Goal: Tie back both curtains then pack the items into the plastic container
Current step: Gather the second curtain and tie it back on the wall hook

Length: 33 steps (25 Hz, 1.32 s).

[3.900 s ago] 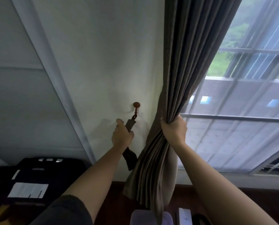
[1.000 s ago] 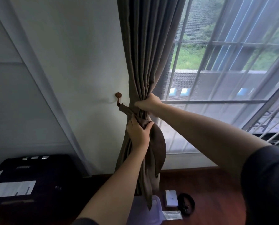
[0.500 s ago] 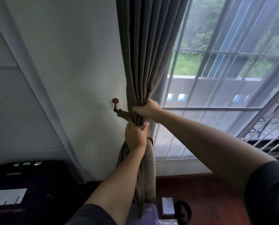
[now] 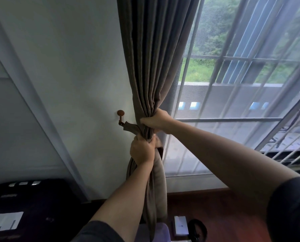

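The curtain is bunched at the edge of the window; the tieback runs from the wall hook round it; the right hand clenches the folds, the left hand grips the tieback below; slackening either could spill pleats or unhook the tieback.

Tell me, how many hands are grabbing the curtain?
2. The right hand grips the gathered curtain beside the wall hook. The left hand grips it lower down, just below the tieback.
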Each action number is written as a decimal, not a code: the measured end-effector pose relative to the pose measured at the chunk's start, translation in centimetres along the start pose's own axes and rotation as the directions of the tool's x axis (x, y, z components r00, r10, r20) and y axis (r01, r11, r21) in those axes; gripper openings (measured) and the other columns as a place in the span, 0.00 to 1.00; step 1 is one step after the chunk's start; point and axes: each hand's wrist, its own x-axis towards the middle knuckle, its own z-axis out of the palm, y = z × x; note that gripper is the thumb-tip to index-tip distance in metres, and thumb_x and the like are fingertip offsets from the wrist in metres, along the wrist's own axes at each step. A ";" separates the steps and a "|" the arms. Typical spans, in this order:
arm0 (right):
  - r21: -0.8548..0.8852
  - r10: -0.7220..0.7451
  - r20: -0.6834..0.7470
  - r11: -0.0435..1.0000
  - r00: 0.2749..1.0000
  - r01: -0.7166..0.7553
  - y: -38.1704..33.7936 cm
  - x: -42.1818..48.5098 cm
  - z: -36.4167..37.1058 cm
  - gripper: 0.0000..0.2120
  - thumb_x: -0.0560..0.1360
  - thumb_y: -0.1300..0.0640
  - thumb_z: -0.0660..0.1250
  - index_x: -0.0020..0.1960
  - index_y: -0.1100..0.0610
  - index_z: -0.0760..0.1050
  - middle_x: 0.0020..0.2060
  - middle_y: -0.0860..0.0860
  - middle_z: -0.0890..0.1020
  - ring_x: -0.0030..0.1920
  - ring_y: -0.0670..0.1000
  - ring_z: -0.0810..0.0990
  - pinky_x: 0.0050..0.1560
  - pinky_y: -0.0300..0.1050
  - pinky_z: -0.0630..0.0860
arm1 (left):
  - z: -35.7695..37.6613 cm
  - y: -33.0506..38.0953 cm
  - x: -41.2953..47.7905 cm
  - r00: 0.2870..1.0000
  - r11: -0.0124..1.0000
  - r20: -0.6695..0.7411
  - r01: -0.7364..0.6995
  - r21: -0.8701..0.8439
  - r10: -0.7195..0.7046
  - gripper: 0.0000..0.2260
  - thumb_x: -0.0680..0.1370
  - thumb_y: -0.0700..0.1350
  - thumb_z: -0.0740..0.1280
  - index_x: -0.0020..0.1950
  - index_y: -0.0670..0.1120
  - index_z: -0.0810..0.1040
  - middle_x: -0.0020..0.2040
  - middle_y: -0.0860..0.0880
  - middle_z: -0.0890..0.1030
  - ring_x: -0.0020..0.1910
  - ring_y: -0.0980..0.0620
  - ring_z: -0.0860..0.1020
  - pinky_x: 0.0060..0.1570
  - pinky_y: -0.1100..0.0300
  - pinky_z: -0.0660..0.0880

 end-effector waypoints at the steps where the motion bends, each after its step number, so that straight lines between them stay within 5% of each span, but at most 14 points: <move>1: 0.002 -0.008 0.006 1.000 1.000 0.008 0.0 0.1 0.1 0.21 0.69 0.51 0.69 0.59 0.59 0.73 0.52 0.57 0.80 0.49 0.57 0.82 0.50 0.52 0.81 | 0.0 -0.1 0.2 1.000 1.000 -0.004 0.004 0.009 -0.004 0.16 0.63 0.49 0.79 0.34 0.39 0.77 0.27 0.43 0.79 0.23 0.45 0.78 0.27 0.64 0.66; 4: 0.009 -0.022 0.030 1.000 0.999 0.021 0.0 0.2 0.0 0.19 0.70 0.52 0.70 0.58 0.59 0.75 0.50 0.56 0.80 0.49 0.56 0.82 0.51 0.50 0.81 | 0.1 -0.7 0.7 0.999 0.999 0.035 0.026 0.039 -0.027 0.15 0.64 0.48 0.78 0.32 0.39 0.77 0.26 0.42 0.79 0.22 0.43 0.77 0.25 0.62 0.68; 8: 0.178 -0.165 0.289 0.977 0.943 0.117 3.9 0.5 -2.0 0.12 0.69 0.66 0.65 0.52 0.65 0.77 0.46 0.57 0.79 0.46 0.51 0.76 0.46 0.42 0.76 | -0.6 -0.9 0.8 1.000 0.998 0.024 -0.010 0.066 0.009 0.17 0.63 0.49 0.79 0.31 0.39 0.77 0.25 0.42 0.78 0.22 0.43 0.77 0.26 0.63 0.66; 10: 0.240 -0.121 0.216 0.968 0.969 0.068 8.1 0.8 -1.6 0.16 0.70 0.71 0.61 0.57 0.63 0.75 0.50 0.57 0.79 0.46 0.49 0.75 0.42 0.38 0.75 | -1.1 -0.5 0.8 0.999 0.998 0.046 0.004 0.059 -0.007 0.17 0.66 0.49 0.77 0.32 0.37 0.77 0.28 0.40 0.80 0.26 0.41 0.79 0.30 0.61 0.65; 13: 0.134 0.019 0.042 0.991 0.999 -0.025 13.5 1.3 1.7 0.18 0.72 0.71 0.63 0.60 0.60 0.74 0.54 0.57 0.81 0.52 0.52 0.79 0.50 0.44 0.77 | -1.6 -0.2 1.0 0.985 0.992 0.131 0.099 0.083 -0.109 0.18 0.72 0.52 0.71 0.41 0.35 0.80 0.39 0.37 0.82 0.39 0.38 0.81 0.36 0.58 0.66; 17: 0.433 -0.011 0.178 0.899 0.984 -0.068 13.9 0.6 5.8 0.25 0.70 0.75 0.59 0.66 0.63 0.68 0.55 0.57 0.78 0.53 0.51 0.77 0.49 0.39 0.76 | -2.1 -0.1 1.4 0.980 0.984 0.141 0.120 0.134 -0.139 0.19 0.73 0.54 0.68 0.47 0.37 0.80 0.45 0.38 0.83 0.46 0.37 0.80 0.40 0.55 0.69; 19: 0.484 -0.055 0.204 0.873 0.977 -0.051 13.4 0.8 7.2 0.31 0.64 0.71 0.61 0.67 0.61 0.67 0.56 0.55 0.78 0.54 0.51 0.78 0.47 0.38 0.77 | -2.3 0.0 1.6 0.976 0.978 0.157 0.128 0.166 -0.154 0.20 0.74 0.55 0.67 0.47 0.37 0.81 0.45 0.39 0.83 0.46 0.39 0.80 0.38 0.57 0.67; 22: 0.562 -0.103 0.197 0.827 0.975 -0.026 13.3 1.0 9.2 0.43 0.58 0.68 0.68 0.72 0.58 0.61 0.60 0.57 0.77 0.60 0.56 0.77 0.55 0.49 0.77 | -2.5 -0.2 2.2 0.965 0.973 0.183 0.158 0.165 -0.188 0.22 0.72 0.59 0.67 0.47 0.39 0.81 0.45 0.40 0.83 0.46 0.39 0.81 0.41 0.54 0.75; 26: 0.455 -0.138 0.110 0.887 0.984 0.073 13.1 0.9 10.8 0.53 0.55 0.57 0.81 0.73 0.47 0.57 0.61 0.47 0.77 0.62 0.48 0.75 0.63 0.49 0.73 | -3.1 0.4 4.0 0.940 0.970 0.307 0.075 0.230 -0.146 0.21 0.71 0.59 0.68 0.53 0.43 0.78 0.50 0.44 0.82 0.49 0.43 0.81 0.48 0.55 0.75; 30: 0.364 -0.078 -0.075 0.926 0.994 0.100 11.4 0.4 12.1 0.55 0.52 0.39 0.78 0.72 0.41 0.53 0.59 0.44 0.79 0.60 0.47 0.77 0.60 0.47 0.74 | -3.4 0.4 5.5 0.908 0.960 0.412 -0.042 0.278 -0.080 0.20 0.70 0.59 0.67 0.52 0.45 0.76 0.52 0.45 0.81 0.51 0.42 0.79 0.55 0.52 0.75; 33: 0.387 0.008 -0.169 0.920 0.986 0.059 10.5 0.3 12.4 0.48 0.51 0.33 0.72 0.68 0.44 0.62 0.53 0.47 0.82 0.55 0.50 0.80 0.57 0.51 0.76 | -3.3 0.3 6.2 0.884 0.962 0.456 -0.028 0.273 -0.104 0.20 0.67 0.61 0.69 0.49 0.46 0.77 0.50 0.46 0.82 0.51 0.42 0.80 0.53 0.54 0.76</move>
